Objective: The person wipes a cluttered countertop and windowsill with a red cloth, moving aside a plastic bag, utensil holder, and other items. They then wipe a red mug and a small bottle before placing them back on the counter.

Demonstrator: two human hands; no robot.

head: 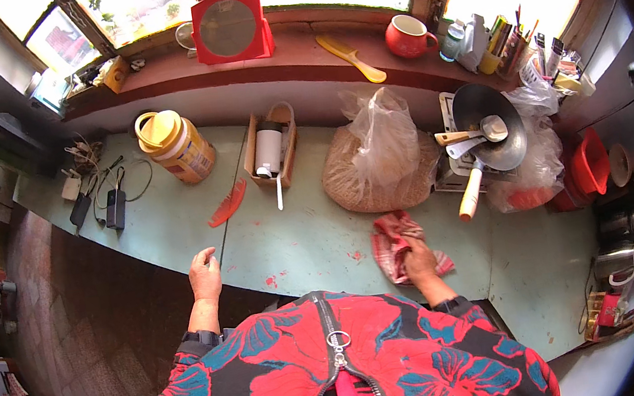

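My right hand (420,259) presses a crumpled red-and-white cloth (390,248) onto the pale green tabletop (304,236), its fingers gripping the folds. At the table's front edge on the left, my left hand (205,277) is held with nothing in it and its fingers loosely bent. Beyond that hand lies a red comb (228,204). Just behind the cloth sits a clear plastic bag (379,165) full of small brown grains. Reddish worn marks (271,281) show on the table between my hands.
A wok (489,125) holding utensils rests on a stove at right, its handle pointing towards me. A yellow-lidded tub (179,150), a box with a white bottle (269,150) and black power adapters (115,208) stand left. The sill carries a red mirror (229,28) and a red mug (409,38).
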